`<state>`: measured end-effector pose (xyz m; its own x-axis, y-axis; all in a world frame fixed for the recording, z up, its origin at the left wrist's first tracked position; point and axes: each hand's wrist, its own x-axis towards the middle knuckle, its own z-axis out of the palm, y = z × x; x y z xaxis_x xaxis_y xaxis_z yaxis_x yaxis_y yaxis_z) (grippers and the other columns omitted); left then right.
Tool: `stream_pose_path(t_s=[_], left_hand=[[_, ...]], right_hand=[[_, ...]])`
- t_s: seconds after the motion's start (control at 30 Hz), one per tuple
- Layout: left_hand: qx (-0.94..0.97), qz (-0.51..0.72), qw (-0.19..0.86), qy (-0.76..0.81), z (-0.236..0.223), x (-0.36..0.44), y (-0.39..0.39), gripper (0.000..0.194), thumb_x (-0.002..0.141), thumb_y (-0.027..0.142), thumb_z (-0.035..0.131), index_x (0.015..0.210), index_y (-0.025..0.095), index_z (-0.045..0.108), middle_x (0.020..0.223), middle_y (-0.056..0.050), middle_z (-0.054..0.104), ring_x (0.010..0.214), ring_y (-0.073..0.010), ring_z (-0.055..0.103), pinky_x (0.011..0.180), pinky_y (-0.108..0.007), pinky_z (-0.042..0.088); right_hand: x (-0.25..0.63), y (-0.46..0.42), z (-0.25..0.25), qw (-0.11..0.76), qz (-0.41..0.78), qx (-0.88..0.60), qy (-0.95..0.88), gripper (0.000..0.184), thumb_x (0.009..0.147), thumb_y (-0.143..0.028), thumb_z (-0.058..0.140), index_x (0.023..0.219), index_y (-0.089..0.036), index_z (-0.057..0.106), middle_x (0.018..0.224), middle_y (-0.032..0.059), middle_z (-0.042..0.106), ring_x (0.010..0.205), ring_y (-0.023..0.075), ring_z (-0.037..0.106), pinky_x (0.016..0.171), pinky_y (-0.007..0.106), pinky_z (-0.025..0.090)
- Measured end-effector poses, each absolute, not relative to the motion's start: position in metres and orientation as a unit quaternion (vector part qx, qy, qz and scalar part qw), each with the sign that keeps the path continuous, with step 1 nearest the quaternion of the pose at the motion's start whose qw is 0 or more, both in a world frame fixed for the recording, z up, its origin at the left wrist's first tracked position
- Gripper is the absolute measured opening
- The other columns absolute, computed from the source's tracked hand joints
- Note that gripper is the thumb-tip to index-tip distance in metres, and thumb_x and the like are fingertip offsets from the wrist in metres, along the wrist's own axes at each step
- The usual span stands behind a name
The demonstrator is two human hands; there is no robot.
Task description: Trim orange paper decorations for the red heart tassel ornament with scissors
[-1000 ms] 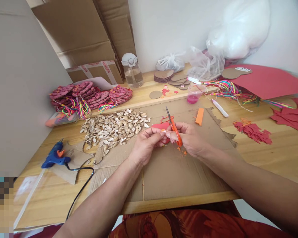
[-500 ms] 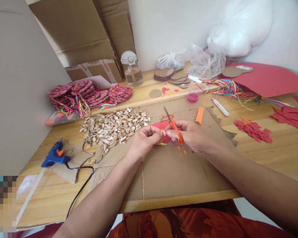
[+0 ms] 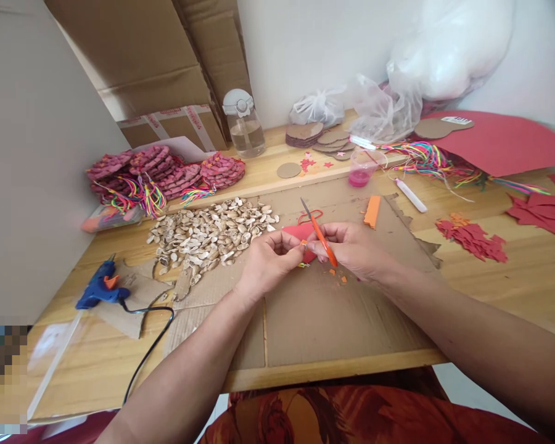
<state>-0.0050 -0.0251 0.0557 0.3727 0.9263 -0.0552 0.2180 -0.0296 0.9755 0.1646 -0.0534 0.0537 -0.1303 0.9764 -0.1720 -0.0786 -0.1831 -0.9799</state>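
Note:
Over the cardboard sheet [image 3: 324,327], my left hand [image 3: 268,262] pinches a tiny piece of orange paper [image 3: 304,244] between thumb and forefinger. The fingertips of my right hand [image 3: 356,250] meet it from the other side. Tucked in my right hand are orange-handled scissors [image 3: 320,234], their blades pointing up and away. Beneath my fingers lies a red paper shape [image 3: 298,232], partly hidden, with a red cord loop [image 3: 315,214] behind it. Small orange scraps [image 3: 343,280] are scattered below the right hand. An orange paper strip [image 3: 372,211] rests farther back.
Peanut shells [image 3: 213,237] spread left of my hands. A blue glue gun [image 3: 99,287] with a black cord sits farther left. Behind are a water bottle [image 3: 246,126], a cup of pink liquid [image 3: 361,172] and a white glue pen [image 3: 411,196]. Red paper scraps [image 3: 472,239] lie right.
Both hands stay together at the orange paper. My right hand has turned slightly, so the scissors' handles show more edge-on. The whole view has shifted a little.

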Motion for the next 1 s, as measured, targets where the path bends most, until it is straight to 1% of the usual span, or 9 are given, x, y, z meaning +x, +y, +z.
stream_pose_path(t_s=[0.13,0.27,0.4,0.57,0.67,0.83,1.0], left_hand=[[0.630,0.338,0.541,0.443,0.0550,-0.0047,-0.0248,0.015,0.071,0.026,0.069,0.068,0.014,0.062,0.064,-0.001,0.063,0.055,-0.0097,0.053,0.055,-0.022,0.041],[0.591,0.341,0.599,0.419,0.0516,-0.0050,-0.0229,0.020,0.072,0.031,0.071,0.069,0.014,0.063,0.062,-0.001,0.063,0.054,-0.0093,0.054,0.054,-0.021,0.041],[0.561,0.346,0.640,0.396,0.0467,-0.0047,-0.0225,0.023,0.074,0.035,0.071,0.077,0.013,0.066,0.068,-0.003,0.067,0.058,-0.0099,0.058,0.058,-0.021,0.045],[0.536,0.349,0.656,0.401,0.0468,-0.0027,-0.0253,0.025,0.072,0.035,0.074,0.077,0.012,0.066,0.070,-0.004,0.068,0.059,-0.0099,0.060,0.057,-0.021,0.045],[0.516,0.351,0.668,0.405,0.0480,-0.0012,-0.0271,0.025,0.071,0.034,0.074,0.077,0.011,0.066,0.072,-0.006,0.070,0.060,-0.0105,0.061,0.059,-0.021,0.046],[0.471,0.368,0.690,0.408,0.0481,0.0012,-0.0295,0.022,0.069,0.030,0.076,0.073,0.011,0.065,0.070,-0.005,0.069,0.059,-0.0101,0.061,0.059,-0.022,0.046],[0.465,0.380,0.689,0.405,0.0482,0.0006,-0.0288,0.019,0.069,0.026,0.075,0.070,0.011,0.063,0.066,-0.003,0.067,0.058,-0.0097,0.059,0.059,-0.022,0.046]], right_hand=[[0.1619,-0.0533,0.0527,0.452,0.593,-0.501,-0.439,0.021,0.065,-0.034,0.077,0.076,-0.017,0.069,0.057,-0.0034,0.055,0.049,0.0079,0.042,0.049,0.023,0.033],[0.1601,-0.0538,0.0547,0.465,0.603,-0.494,-0.421,0.018,0.064,-0.032,0.075,0.071,-0.017,0.068,0.053,-0.0052,0.051,0.048,0.0072,0.041,0.051,0.024,0.035],[0.1598,-0.0537,0.0571,0.487,0.593,-0.487,-0.416,0.018,0.063,-0.031,0.075,0.065,-0.017,0.065,0.054,-0.0047,0.053,0.049,0.0076,0.043,0.052,0.025,0.037],[0.1595,-0.0542,0.0564,0.495,0.572,-0.503,-0.419,0.020,0.061,-0.033,0.076,0.062,-0.018,0.062,0.055,-0.0032,0.054,0.051,0.0097,0.047,0.053,0.026,0.038],[0.1578,-0.0555,0.0561,0.495,0.567,-0.509,-0.418,0.019,0.060,-0.032,0.075,0.062,-0.019,0.062,0.055,-0.0033,0.054,0.051,0.0100,0.047,0.053,0.026,0.038],[0.1564,-0.0550,0.0541,0.499,0.574,-0.502,-0.412,0.016,0.061,-0.029,0.074,0.064,-0.018,0.063,0.056,-0.0028,0.054,0.052,0.0100,0.046,0.054,0.026,0.038],[0.1595,-0.0528,0.0486,0.495,0.603,-0.465,-0.419,0.015,0.068,-0.029,0.073,0.067,-0.016,0.066,0.057,-0.0038,0.053,0.053,0.0080,0.044,0.055,0.024,0.037]])
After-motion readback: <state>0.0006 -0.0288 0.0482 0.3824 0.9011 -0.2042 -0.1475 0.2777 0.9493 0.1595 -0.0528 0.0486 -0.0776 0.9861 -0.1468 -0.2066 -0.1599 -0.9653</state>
